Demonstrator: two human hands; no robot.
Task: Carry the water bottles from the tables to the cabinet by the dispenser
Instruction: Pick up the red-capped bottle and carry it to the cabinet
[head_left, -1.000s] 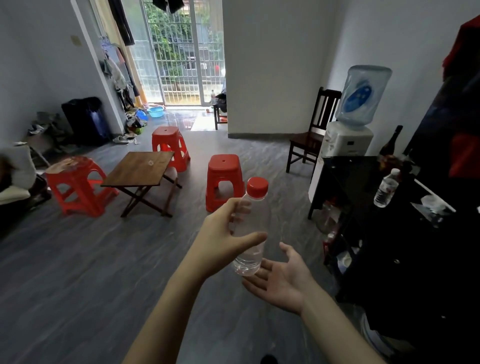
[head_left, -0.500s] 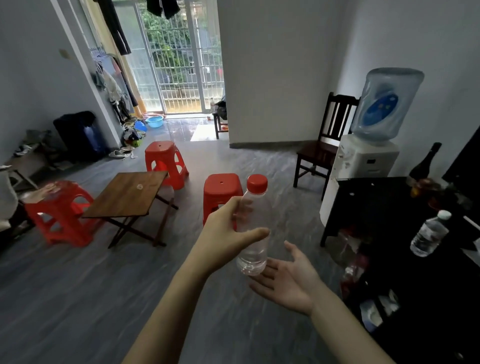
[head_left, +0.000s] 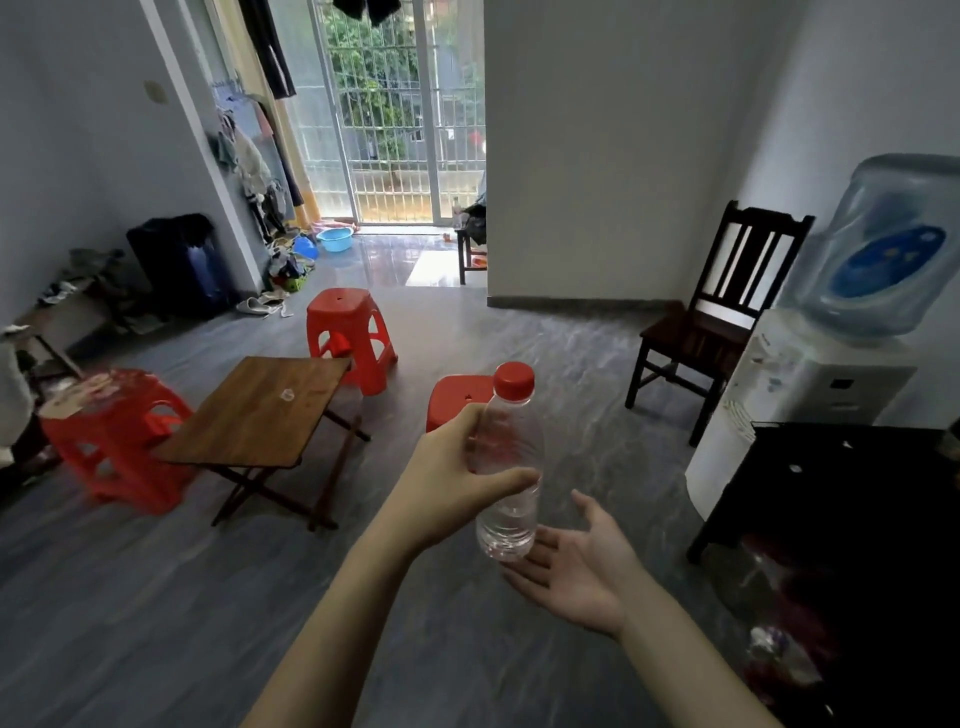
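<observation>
My left hand grips a clear water bottle with a red cap around its middle, holding it upright above the floor. Just below and to the right of the bottle's base, my right hand lies palm up with its fingers spread and relaxed. The black cabinet stands at the right, next to the white water dispenser with its blue jug. A low wooden folding table stands to the left with a small clear thing on it.
Three red plastic stools stand around the wooden table. A dark wooden chair stands against the right wall beside the dispenser. Clutter, a black bag and shoes line the left wall. A barred balcony door lies far ahead.
The view has swung left, so the cabinet top with its bottle has slid out of sight at the right. Both hands keep the same pose with the bottle.
</observation>
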